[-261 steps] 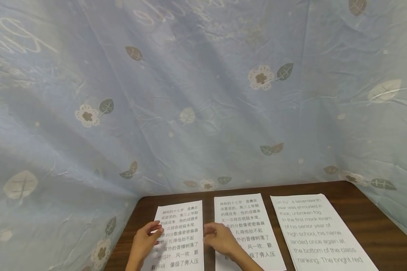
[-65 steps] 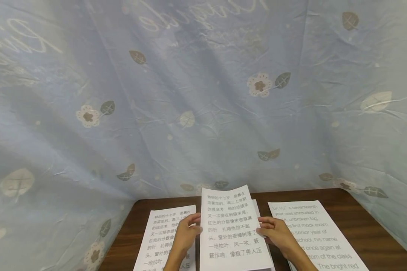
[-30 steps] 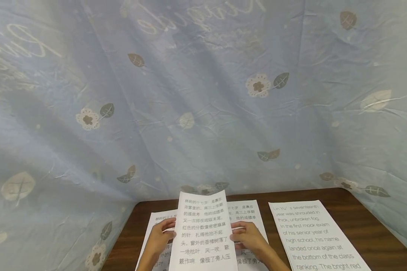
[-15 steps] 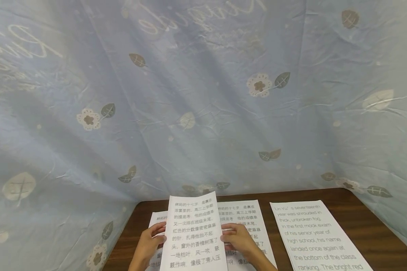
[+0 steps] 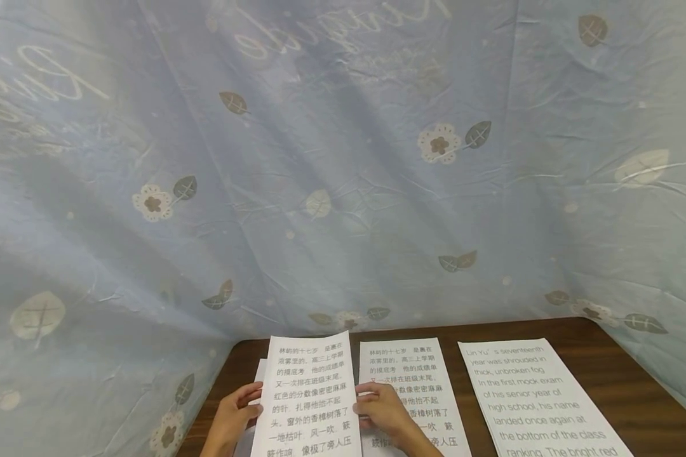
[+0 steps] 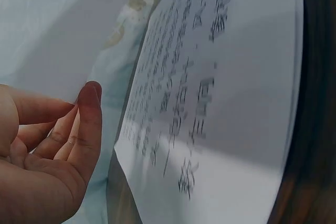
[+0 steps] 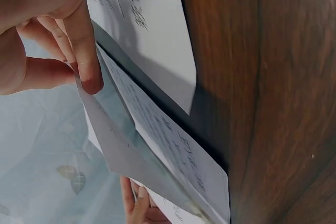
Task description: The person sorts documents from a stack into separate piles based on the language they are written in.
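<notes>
In the head view, a white sheet of paper printed with Chinese characters is held raised by both hands. My left hand pinches its left edge, thumb against fingers, as the left wrist view shows. Its right edge is pinched by my right hand, and the right wrist view shows the sheet tilted and bowed. Beneath it lies the left paper pile, mostly covered in the head view. A middle paper pile with the same print lies on the table, partly behind my right hand.
A third paper pile, printed in English, lies at the right of the dark wooden table. Behind and to the left hangs a pale blue cloth with leaf and flower patterns.
Both hands have carried the sheet leftward from above the middle pile to above the left pile, lowering it slightly. The middle pile is uncovered again. The English pile has stayed put.
</notes>
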A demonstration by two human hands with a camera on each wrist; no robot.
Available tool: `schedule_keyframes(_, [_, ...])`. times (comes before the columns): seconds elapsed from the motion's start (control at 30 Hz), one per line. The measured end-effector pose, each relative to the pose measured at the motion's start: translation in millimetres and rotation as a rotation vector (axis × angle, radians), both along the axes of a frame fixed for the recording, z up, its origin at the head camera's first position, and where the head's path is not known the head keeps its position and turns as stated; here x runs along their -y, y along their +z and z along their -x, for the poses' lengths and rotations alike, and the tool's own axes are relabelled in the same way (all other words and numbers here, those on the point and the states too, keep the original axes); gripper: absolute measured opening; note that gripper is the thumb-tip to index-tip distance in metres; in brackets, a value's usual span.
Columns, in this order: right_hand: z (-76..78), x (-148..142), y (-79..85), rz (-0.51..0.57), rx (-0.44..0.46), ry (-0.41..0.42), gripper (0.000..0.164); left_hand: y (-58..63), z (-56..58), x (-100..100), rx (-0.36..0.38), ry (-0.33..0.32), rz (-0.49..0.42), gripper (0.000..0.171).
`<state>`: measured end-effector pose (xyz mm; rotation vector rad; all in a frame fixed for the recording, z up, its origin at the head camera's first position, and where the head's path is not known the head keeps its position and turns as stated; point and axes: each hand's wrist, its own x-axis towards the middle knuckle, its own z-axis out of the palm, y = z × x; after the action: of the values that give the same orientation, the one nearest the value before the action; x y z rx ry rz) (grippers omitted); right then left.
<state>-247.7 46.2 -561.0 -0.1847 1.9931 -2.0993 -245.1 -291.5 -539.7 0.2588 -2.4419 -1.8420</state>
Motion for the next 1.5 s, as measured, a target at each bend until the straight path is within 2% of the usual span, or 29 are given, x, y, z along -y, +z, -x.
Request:
schedule_keyframes(0.23, [2.2,19.2,-8.4,-0.063,0.015,-0.018,0.050,-6.0,0.8,14.7,0.022,0.009,0.025,0.055])
schedule_keyframes(0.63, [-2.0,40.1,-10.2,-0.051,-0.011,0.012,0.044,-11.7,2.2,34.0,0.067,0.004,0.027,0.056])
schedule_keyframes(0.77, [-3.1,45.0,-11.3,-0.047,-0.022,0.016,0.043,-13.2,2.8,37.6,0.088,0.018,0.062,0.055])
schedule_keyframes(1.03, [0.8,50.4,-11.3,-0.033,-0.040,0.008,0.044,-15.8,10.3,42.0,0.082,0.028,0.053,0.055])
schedule_keyframes(1.5, [1.8,53.8,-11.8,-0.056,-0.047,-0.002,0.045,-21.6,14.1,45.7,0.080,0.023,0.069,0.053])
